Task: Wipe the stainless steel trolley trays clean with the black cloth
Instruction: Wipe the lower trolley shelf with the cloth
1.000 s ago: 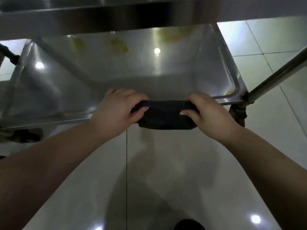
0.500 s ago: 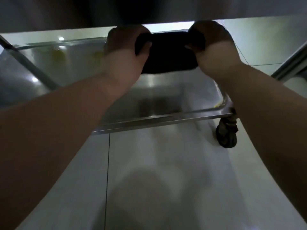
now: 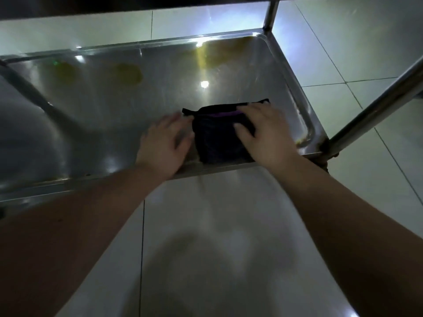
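Note:
The folded black cloth (image 3: 217, 138) lies flat on the lower stainless steel tray (image 3: 109, 106), near its front right corner. My right hand (image 3: 263, 133) rests on the cloth's right side with fingers spread, pressing it down. Just left of the cloth, my left hand (image 3: 164, 143) lies open on the tray, fingertips at the cloth's edge. Yellowish stains (image 3: 128, 74) mark the far part of the tray, and a small one (image 3: 301, 140) sits at the front right corner.
The upper tray's underside (image 3: 114, 5) spans the top of the view. Trolley posts rise at the back right (image 3: 270, 14) and the front right (image 3: 375, 110). White floor tiles (image 3: 206, 248) lie below and around the trolley.
Both hands brought the cloth down from in front of the upper tray onto the lower tray. The left hand let go and now lies flat beside it.

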Available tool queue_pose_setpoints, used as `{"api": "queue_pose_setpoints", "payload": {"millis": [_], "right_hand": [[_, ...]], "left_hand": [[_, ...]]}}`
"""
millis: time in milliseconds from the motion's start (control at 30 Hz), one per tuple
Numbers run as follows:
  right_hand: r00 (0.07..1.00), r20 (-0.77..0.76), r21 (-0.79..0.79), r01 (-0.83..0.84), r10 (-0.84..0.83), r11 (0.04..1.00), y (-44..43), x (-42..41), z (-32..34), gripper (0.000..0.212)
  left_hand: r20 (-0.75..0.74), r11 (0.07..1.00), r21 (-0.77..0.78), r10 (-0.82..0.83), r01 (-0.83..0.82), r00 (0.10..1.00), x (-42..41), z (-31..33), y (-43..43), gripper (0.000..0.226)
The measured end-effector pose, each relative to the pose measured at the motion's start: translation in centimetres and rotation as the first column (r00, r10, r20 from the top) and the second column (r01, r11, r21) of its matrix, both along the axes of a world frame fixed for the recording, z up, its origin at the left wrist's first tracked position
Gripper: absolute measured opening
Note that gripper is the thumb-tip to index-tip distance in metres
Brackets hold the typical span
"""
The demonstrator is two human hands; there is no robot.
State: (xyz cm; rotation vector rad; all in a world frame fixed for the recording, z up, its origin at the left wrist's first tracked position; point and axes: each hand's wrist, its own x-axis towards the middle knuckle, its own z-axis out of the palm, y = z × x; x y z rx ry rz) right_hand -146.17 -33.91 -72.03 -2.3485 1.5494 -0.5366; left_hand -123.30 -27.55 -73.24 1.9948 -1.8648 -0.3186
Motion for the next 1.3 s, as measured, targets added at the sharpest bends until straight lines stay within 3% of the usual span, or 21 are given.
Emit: {"api": "queue_pose_setpoints", "payload": {"millis": [133, 333, 467, 567, 733, 833, 1033, 1300], "right_hand": [[0.932, -0.362, 0.253, 0.076, 0.022, 0.964, -1.0, 5.7, -2.2, 0.074], [0.917, -0.399, 0.184, 0.112, -0.03, 0.977, -3.8, -0.9, -4.3, 0.078], [0.853, -0.487, 0.142, 0.289, -0.187, 0.947, -5.5, -6.4, -4.0, 0.088], [0.869, -0.448, 0.153, 0.306, -0.21, 0.94, -4.4, -1.4, -4.2, 0.079], [0.928, -0.373, 0.146, 0.041, 0.016, 0.988, 0.4, 10.5, -4.9, 0.073], [0.935, -0.352, 0.123, 0.014, 0.03, 0.992, -1.0, 7.8, -4.9, 0.071], [0.884, -0.439, 0.184, 0.267, -0.164, 0.946, -4.8, -3.8, -4.3, 0.077], [0.911, -0.411, 0.123, 0.08, -0.023, 0.989, -1.2, 4.4, -5.2, 0.074]], "left_hand": [[0.16, 0.977, 0.151, 0.127, -0.152, 0.979, 3.5, -1.5, -2.9, 0.051], [0.405, 0.959, 0.26, -0.003, -0.112, 0.914, 5.7, -3.0, -6.0, 0.061], [0.377, 0.973, 0.214, 0.003, -0.09, 0.926, 6.2, -3.6, -5.6, 0.062], [0.369, 0.978, 0.188, 0.011, -0.086, 0.929, 5.9, -3.7, -5.5, 0.059], [0.333, 0.981, 0.17, 0.032, -0.093, 0.942, 6.4, -3.6, -5.4, 0.057], [0.311, 0.976, 0.182, 0.062, -0.123, 0.948, 6.4, -3.4, -5.5, 0.058], [0.326, 0.974, 0.18, 0.075, -0.14, 0.942, 5.9, -3.3, -5.5, 0.058], [0.353, 0.973, 0.172, 0.084, -0.153, 0.932, 5.8, -3.5, -5.2, 0.06]]}}
